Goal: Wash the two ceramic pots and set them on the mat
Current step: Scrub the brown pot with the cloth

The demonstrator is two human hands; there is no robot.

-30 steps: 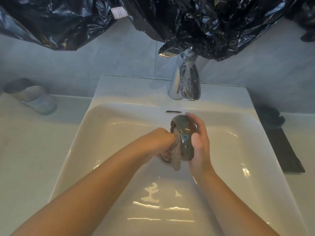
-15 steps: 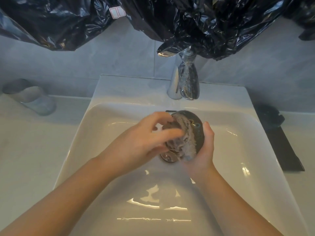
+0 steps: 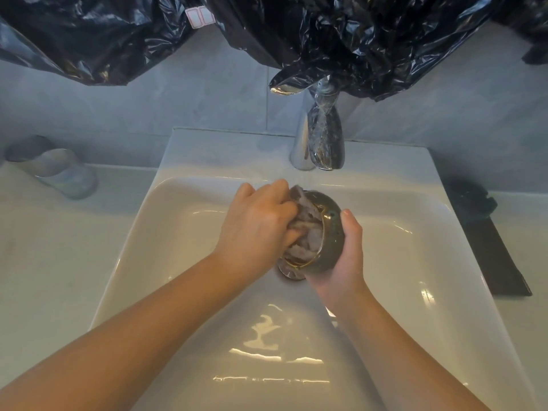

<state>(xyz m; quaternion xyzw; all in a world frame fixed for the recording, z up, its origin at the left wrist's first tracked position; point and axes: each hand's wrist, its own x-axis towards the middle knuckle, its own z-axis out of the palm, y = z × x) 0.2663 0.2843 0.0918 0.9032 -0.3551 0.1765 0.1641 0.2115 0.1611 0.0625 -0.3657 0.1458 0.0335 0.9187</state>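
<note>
two bare hands are working over a white sink (image 3: pixel 142 232) set into a pale bench (image 3: pixel 44 262). starting at the far left, a clear glass tumbler (image 3: pixel 63 173) is lying on its side on the bench, close to the grey tiled wall (image 3: pixel 178 105). above it, crumpled black plastic sheeting (image 3: pixel 103 40) is hanging across the top of the view, with a small white label (image 3: pixel 200 16) stuck on it.

moving toward the middle, the left hand (image 3: pixel 258 223) is reaching in from the lower left, its grip curled around a wet grey cloth (image 3: pixel 308 229) and pressing that cloth into the mouth of a ceramic pot (image 3: pixel 332 238). the pot is dark green and speckled, with a thin gold line around its rim; it is tilted so that its opening is facing left, and it is hanging above the basin over the metal drain (image 3: pixel 289 272), which is peeking out just below it. only this one pot is showing.

behind the pot, a chrome tap (image 3: pixel 318 143) is standing at the back edge of the sink, partly wrapped in the black plastic, its spout pointing down toward the hands. whether water is running is hard to tell.

further right, the right hand (image 3: pixel 344 256) is cupping the pot from below and from its right side, its grip closed on the body, with the thumb lying up along the side of the pot.

at the far right, a dark mat (image 3: pixel 501 256) is lying on the bench beside the sink, with a dark, blurred object (image 3: pixel 471 200) sitting at its far end.
</note>
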